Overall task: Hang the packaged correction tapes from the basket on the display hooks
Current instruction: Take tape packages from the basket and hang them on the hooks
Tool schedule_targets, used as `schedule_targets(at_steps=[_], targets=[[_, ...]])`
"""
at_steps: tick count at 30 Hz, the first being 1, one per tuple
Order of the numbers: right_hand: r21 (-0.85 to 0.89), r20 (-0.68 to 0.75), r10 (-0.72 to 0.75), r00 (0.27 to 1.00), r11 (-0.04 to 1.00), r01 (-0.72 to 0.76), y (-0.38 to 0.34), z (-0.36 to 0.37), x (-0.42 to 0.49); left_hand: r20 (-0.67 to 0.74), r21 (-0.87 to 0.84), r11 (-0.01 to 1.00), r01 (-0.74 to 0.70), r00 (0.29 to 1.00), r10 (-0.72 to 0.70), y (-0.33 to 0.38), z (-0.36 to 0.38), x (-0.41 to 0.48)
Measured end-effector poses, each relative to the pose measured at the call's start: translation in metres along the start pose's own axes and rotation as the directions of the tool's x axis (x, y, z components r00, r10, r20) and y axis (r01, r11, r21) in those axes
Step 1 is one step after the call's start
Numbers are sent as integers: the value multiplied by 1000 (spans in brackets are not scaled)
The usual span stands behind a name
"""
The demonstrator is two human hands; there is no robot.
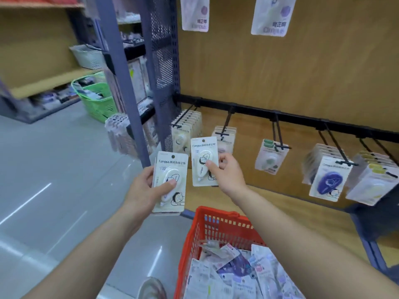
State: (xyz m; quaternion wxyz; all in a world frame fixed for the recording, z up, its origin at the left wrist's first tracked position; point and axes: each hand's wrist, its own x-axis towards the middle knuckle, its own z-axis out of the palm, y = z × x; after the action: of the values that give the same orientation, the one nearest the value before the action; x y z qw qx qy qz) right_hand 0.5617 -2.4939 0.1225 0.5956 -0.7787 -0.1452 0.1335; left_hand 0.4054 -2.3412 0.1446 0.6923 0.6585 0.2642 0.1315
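Observation:
My left hand [142,190] grips a cream packaged correction tape [170,169] by its left edge, thumb on the front; more cards seem stacked behind it. My right hand [228,173] pinches a second cream correction tape package [204,156], held upright just in front of the two leftmost display hooks [224,128]. Those hooks carry rows of similar cream packs [185,130]. A red basket [220,225] below my arms holds several loose packaged tapes [237,275].
A black rail [280,117] on the wooden back panel carries further hooks to the right with green [271,156], purple [328,180] and yellow packs [373,182]. A perforated blue shelf post [166,61] stands at left. A green basket [97,98] sits on the floor behind.

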Motion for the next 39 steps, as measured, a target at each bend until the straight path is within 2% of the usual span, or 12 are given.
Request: schedule_targets(at_steps=[6,9,20,27,30,32,34,36,39], targets=[[-80,26,-6,1000,997,8,-5,63,65,-66,13,999,31,997,-30,-15,-49,7],[-64,33,-28,999,997,31,-5,78,84,-71,13,999,36,997,-35,-18,-60,12],[-140,-43,-5,999,990,-1,3,92,106,-83,-59,998,22,996,-27,-18,-62,24],[-301,-98,140,985,939,-164,10,99,119,-113,-78,997,16,993,-25,-15,-58,31],[-348,-112,69,991,932,-105,11,93,86,-120,-87,996,18,992,-29,-14,-54,32],[-202,-16,23,1000,979,-26,8,87,56,-124,-78,997,20,992,-29,-16,-53,32],[28,182,54,982,998,-60,-2,85,24,-135,-71,997,23,990,-32,-17,-51,32],[84,359,36,933,994,-71,-8,86,-1,-140,-61,998,24,990,-32,-19,-48,30],[109,408,-1,913,993,-48,-9,92,-16,-143,-46,999,12,990,-19,-19,-44,28]])
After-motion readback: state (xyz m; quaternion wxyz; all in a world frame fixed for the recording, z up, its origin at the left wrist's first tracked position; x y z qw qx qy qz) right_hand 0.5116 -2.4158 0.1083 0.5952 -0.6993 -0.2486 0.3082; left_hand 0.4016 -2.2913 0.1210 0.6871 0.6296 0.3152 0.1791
